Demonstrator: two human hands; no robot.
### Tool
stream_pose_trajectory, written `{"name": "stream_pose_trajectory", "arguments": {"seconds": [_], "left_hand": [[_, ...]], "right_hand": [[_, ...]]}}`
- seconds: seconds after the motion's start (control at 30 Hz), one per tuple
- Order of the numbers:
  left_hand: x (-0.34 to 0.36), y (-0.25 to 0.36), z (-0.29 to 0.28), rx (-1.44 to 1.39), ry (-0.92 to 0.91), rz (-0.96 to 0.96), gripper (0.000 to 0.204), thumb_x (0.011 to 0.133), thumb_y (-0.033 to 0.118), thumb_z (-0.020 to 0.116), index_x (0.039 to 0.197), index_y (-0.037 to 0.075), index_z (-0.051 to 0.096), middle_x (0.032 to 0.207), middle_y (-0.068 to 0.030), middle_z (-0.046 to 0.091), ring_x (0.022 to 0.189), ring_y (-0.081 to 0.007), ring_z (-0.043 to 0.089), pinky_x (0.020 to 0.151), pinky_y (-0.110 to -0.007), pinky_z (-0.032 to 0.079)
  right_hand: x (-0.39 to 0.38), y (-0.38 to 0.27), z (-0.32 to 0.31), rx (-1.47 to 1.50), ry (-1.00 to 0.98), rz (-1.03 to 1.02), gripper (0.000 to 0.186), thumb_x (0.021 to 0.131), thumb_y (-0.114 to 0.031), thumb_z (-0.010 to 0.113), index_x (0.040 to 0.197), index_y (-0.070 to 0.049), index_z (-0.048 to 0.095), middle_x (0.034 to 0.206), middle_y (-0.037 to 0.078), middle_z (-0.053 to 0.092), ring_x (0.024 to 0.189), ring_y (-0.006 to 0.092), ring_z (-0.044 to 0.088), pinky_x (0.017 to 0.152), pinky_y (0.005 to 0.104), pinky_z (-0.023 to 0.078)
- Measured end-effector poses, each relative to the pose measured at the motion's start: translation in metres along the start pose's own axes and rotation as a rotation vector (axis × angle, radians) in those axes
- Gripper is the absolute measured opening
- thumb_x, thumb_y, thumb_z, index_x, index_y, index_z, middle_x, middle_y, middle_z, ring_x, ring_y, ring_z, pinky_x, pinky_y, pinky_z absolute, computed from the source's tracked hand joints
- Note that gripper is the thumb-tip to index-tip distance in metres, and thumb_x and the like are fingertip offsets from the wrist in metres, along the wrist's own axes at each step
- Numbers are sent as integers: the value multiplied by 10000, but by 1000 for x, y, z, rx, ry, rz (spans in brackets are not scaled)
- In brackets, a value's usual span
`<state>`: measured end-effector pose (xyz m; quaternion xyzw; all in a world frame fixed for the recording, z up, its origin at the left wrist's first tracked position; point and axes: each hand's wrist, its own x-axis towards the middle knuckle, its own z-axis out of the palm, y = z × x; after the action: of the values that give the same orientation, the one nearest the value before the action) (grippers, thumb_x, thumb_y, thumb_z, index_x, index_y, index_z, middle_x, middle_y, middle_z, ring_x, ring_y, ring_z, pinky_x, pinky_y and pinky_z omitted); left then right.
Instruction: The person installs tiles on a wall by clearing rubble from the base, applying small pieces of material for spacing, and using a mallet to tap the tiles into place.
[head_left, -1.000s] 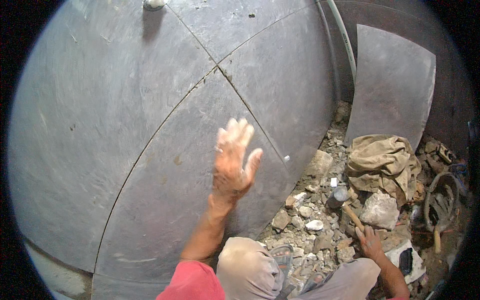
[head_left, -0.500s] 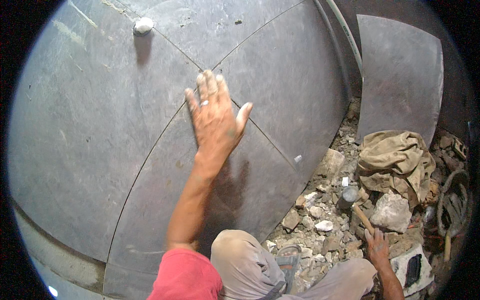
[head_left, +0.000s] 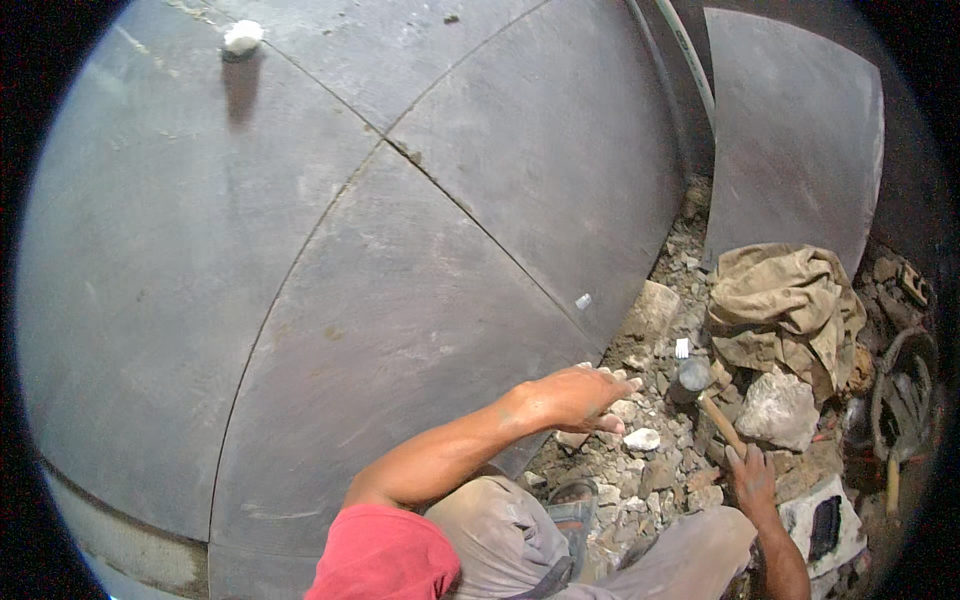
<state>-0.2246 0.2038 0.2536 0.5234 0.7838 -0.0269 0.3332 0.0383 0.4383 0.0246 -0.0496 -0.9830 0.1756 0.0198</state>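
My left hand (head_left: pixel 585 393) is open over the edge of the rubble, beside the large grey tiles (head_left: pixel 330 410), fingers stretched to the right and thumb apart. It holds nothing. Lower right, my right hand (head_left: pixel 753 480) is closed around the wooden handle of a mallet (head_left: pixel 720 422). The mallet's dark, rounded head rests among the stones, apart from my left hand. Narrow joints between the tiles cross near the upper middle. A whitish lump (head_left: pixel 242 40) sits on the tile surface at the upper left.
A loose grey tile (head_left: pixel 795 130) leans at the upper right, behind a crumpled tan cloth (head_left: pixel 785 290). Broken stones (head_left: pixel 655 475) and a large pale rock (head_left: pixel 778 410) cover the ground. Far right lies a wooden-handled tool (head_left: pixel 893 485); near my right forearm, a white-smeared block (head_left: pixel 825 530).
My left hand has lifted off the tiles at the joint crossing and swung down and right over the rubble. My right hand still grips the mallet. The view has shifted slightly.
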Motion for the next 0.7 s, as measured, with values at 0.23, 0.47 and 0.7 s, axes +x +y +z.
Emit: {"name": "stream_pose_trajectory", "arguments": {"seconds": [0.23, 0.47, 0.7], "left_hand": [[-11, 25, -29, -260, -37, 198, 642, 837, 377, 582, 1306, -12, 380, 1213, -248, 494, 1140, -396, 462, 978, -441, 363], [-48, 36, -11, -442, 42, 269, 677, 870, 395, 527, 1372, 17, 274, 1326, -243, 398, 1245, -380, 367, 1046, -453, 273], [-131, 29, 15, -527, -127, -16, 680, 907, 464, 420, 1415, 71, 195, 1451, -204, 204, 1348, -372, 184, 1103, -483, 144]], "right_hand": [[10, -2, 5, -110, -80, 42, 409, 811, -74, 460, 1219, -97, 479, 1041, 182, 450, 1020, 344, 454, 958, 514, 302], [14, 12, 20, -137, -210, 19, 509, 832, -137, 449, 1338, -127, 402, 1176, 215, 434, 1117, 371, 417, 991, 558, 248], [31, -14, 2, -104, -376, 87, 461, 894, -215, 401, 1342, -108, 386, 1218, 241, 411, 1093, 411, 409, 946, 480, 319]]}}
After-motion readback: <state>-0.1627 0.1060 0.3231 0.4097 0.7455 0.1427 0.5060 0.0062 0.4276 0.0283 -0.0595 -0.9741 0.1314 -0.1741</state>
